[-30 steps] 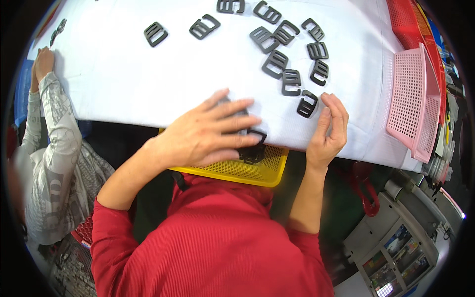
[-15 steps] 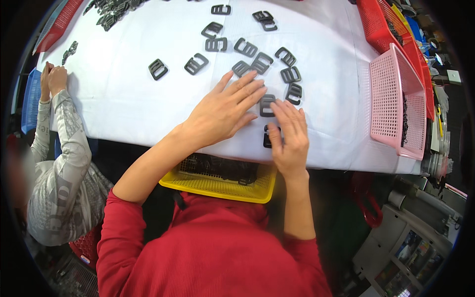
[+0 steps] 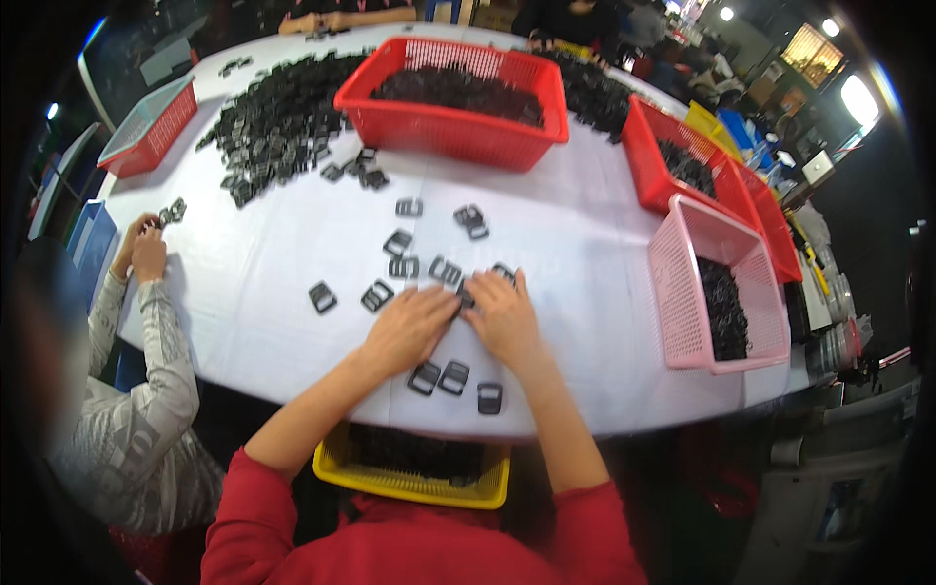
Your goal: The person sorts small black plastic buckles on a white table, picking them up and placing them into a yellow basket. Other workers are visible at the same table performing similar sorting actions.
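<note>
Loose black slide buckles lie scattered over the white-covered table around my hands. My left hand rests palm down among them, its fingers stretched forward and close together. Just to its right, my right hand reaches over the buckles with fingers and thumb apart. Between the fingertips of both hands is a partly hidden buckle; neither hand visibly grips it. Another dark buckle shows beyond the right fingers. Closer to me, below the hands, are three buckles, including one at the right.
Under the table's near edge is a yellow basket with dark pieces. A red basket of buckles stands farther back beside a large black heap. At right are a pink basket and red baskets. A co-worker's hands handle buckles at left.
The view has tilted up, showing the far baskets and heap. My hands have moved farther over the table and closer together. Three buckles now lie nearer me than my hands.
</note>
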Demonstrator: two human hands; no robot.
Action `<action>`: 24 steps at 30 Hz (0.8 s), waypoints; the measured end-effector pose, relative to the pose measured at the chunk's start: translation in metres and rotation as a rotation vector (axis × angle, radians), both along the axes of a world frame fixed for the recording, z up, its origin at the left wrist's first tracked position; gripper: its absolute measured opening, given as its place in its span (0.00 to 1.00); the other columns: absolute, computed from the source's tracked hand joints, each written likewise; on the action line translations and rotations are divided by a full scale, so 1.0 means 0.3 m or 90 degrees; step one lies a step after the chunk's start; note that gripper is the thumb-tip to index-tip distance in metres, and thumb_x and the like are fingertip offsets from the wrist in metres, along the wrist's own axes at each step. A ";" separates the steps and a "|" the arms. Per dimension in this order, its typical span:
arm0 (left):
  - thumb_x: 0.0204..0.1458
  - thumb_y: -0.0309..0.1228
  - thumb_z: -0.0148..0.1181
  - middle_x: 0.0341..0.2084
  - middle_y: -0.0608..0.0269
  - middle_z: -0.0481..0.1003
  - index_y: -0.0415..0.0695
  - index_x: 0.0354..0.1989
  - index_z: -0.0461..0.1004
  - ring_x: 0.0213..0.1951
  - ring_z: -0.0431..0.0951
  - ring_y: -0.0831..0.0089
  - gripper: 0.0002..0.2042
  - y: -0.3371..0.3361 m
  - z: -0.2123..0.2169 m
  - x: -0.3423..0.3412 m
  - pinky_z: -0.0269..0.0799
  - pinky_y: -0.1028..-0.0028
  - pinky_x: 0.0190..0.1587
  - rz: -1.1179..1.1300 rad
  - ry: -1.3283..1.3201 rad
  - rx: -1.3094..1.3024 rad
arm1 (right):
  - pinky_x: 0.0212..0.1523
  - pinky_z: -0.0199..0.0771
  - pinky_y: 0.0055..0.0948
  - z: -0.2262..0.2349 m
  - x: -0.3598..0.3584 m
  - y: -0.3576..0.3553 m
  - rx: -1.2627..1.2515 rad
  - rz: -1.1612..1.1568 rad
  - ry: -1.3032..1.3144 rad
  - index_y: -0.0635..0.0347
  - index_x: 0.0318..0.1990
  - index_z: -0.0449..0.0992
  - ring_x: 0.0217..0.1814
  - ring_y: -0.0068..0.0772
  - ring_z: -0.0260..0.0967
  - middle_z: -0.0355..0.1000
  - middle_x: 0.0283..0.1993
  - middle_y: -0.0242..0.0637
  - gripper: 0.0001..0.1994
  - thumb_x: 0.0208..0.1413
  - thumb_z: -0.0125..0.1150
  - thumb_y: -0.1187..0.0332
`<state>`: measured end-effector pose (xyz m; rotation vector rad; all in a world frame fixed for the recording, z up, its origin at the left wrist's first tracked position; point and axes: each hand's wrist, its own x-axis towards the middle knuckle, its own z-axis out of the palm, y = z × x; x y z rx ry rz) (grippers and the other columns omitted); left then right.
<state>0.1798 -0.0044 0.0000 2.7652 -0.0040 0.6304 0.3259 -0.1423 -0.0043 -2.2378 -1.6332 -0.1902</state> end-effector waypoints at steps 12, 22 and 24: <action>0.56 0.34 0.58 0.54 0.63 0.72 0.46 0.54 0.73 0.64 0.64 0.63 0.17 0.092 -0.017 0.152 0.51 0.46 0.67 0.122 0.108 0.038 | 0.68 0.55 0.55 0.003 0.002 -0.019 0.212 -0.054 0.148 0.56 0.38 0.79 0.43 0.36 0.71 0.74 0.33 0.32 0.05 0.56 0.60 0.69; 0.56 0.31 0.55 0.57 0.57 0.70 0.41 0.58 0.68 0.64 0.65 0.61 0.20 0.081 -0.050 0.109 0.51 0.52 0.68 0.072 0.094 0.042 | 0.63 0.60 0.52 0.019 -0.024 0.001 0.174 -0.021 0.114 0.54 0.36 0.80 0.42 0.36 0.70 0.73 0.33 0.31 0.04 0.53 0.63 0.70; 0.55 0.27 0.53 0.56 0.55 0.70 0.40 0.57 0.69 0.63 0.66 0.61 0.20 0.077 -0.039 0.106 0.52 0.53 0.68 0.062 0.092 0.022 | 0.61 0.62 0.50 0.026 -0.020 0.000 0.216 -0.041 0.133 0.55 0.36 0.80 0.42 0.37 0.70 0.73 0.33 0.32 0.04 0.53 0.63 0.71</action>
